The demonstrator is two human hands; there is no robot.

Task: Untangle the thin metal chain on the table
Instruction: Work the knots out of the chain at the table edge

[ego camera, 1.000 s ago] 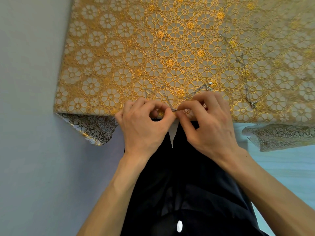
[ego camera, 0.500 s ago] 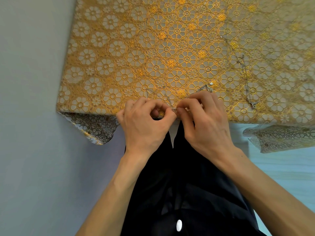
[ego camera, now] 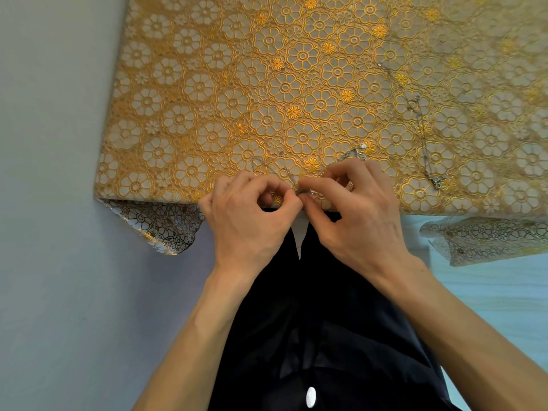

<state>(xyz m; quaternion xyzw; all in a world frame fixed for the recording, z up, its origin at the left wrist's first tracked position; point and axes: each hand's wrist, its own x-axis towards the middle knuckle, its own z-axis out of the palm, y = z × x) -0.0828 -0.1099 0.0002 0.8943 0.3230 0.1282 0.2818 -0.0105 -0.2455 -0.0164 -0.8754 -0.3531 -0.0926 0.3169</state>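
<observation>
Head view. A table covered by a gold floral lace tablecloth (ego camera: 302, 84) fills the upper part of the frame; the cloth's corners hang below the near edge at left and right.

The thin metal chain (ego camera: 286, 175) lies on the tablecloth at the near edge, directly in front of the person. One loop runs out to the left of the hands; another strand runs up and right from them to a small clasp or pendant (ego camera: 362, 147). The exact path of the tangle under the fingers is hidden.

The left hand (ego camera: 252, 223) is curled at the near edge, thumb and forefinger pressed together on the chain. The right hand (ego camera: 358, 221) sits just beside it, its thumb and forefinger likewise pinched on the chain. The two pinches meet almost fingertip to fingertip, and the remaining fingers of both hands are bent inward.

A second chain (ego camera: 421, 126) lies stretched on the tablecloth, well apart to the right of the hands, touched by neither.

Below the near edge, both bare forearms frame a dark garment (ego camera: 326, 321) with a white button (ego camera: 311, 397).
</observation>
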